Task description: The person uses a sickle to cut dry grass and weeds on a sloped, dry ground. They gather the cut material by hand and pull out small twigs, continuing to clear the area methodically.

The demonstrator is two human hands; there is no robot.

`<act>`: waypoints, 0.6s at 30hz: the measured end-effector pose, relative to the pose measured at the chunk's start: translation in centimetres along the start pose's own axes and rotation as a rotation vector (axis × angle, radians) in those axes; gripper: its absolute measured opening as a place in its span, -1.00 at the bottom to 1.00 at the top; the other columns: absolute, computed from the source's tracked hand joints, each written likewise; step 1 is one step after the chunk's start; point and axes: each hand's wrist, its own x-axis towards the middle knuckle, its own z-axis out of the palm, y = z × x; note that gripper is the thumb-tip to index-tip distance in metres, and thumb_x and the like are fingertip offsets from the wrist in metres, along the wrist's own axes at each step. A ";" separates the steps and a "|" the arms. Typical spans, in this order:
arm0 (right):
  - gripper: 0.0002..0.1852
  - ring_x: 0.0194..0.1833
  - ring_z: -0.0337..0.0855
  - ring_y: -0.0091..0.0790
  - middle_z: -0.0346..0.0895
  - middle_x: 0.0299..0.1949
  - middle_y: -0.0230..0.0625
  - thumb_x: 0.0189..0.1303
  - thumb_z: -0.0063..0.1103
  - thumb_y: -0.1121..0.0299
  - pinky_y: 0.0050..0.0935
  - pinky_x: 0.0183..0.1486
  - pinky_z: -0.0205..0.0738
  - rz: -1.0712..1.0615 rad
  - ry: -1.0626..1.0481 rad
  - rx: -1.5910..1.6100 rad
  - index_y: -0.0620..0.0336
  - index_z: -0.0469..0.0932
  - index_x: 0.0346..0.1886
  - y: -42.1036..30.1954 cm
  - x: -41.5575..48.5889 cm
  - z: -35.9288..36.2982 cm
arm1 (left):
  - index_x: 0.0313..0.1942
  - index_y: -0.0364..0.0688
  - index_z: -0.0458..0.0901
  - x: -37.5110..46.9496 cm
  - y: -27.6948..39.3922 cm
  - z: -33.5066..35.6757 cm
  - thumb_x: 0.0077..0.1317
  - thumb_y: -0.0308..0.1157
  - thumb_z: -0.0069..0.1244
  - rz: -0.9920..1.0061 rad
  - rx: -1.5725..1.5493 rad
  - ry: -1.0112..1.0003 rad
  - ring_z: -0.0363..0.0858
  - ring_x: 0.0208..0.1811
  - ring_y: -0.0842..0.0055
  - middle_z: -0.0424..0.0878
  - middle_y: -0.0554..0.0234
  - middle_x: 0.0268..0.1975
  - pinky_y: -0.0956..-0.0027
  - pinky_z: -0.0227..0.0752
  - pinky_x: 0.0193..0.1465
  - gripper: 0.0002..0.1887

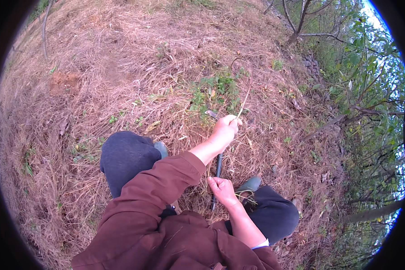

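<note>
My left hand (225,131) is stretched forward, its fingers closed on a thin pale plant stem (244,101). That stem rises from my fingertips and curves over the dry grass. Nearer my body, my right hand (222,190) is curled around a few thin plant strands (248,195), whose loose ends stick out beside my wrist. Between my feet lies a tool with a dark, tube-like handle (219,165); a curved metal blade (211,114) shows just beyond my left hand. The tool's middle is hidden under that hand, so its exact kind is unclear.
Dry cut grass (114,64) covers the sloping ground. A patch of green weeds (219,87) grows ahead of my left hand. My shoes (251,184) and bent knees flank the tool. Leafy shrubs (361,84), branches and a stone pile (311,65) stand at the right.
</note>
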 end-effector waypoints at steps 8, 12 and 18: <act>-0.62 -0.06 0.57 -0.32 0.55 -0.08 -0.19 0.32 0.09 0.22 -0.38 0.05 0.42 -0.055 0.405 0.590 0.28 0.41 0.08 2.2 1.6 -6.2 | -0.19 -0.20 0.56 -3.9 0.3 2.9 0.36 -0.37 -0.14 0.499 0.624 -0.116 0.55 -0.50 0.45 0.59 0.17 -0.46 0.40 0.40 -0.37 -0.84; -0.59 -0.01 0.55 -0.31 0.49 -0.02 -0.14 0.41 -0.07 0.19 -0.36 0.05 0.45 -0.177 0.552 1.052 0.27 0.30 0.16 0.4 0.1 -14.8 | -0.20 -0.19 0.54 -4.4 0.3 3.5 0.36 -0.36 -0.14 0.526 0.724 -0.169 0.63 -0.40 0.23 0.61 0.05 -0.40 0.25 0.46 -0.36 -0.85; -0.65 -0.12 0.60 -0.39 0.55 -0.08 -0.17 0.39 -0.05 0.15 -0.45 -0.11 0.52 -0.121 0.525 0.836 0.23 0.41 0.04 -1.3 0.8 -20.9 | -0.20 -0.15 0.54 -3.6 0.1 2.7 0.28 -0.38 -0.07 0.779 0.996 -0.182 0.63 -0.39 0.22 0.61 0.15 -0.40 0.23 0.51 -0.38 -0.87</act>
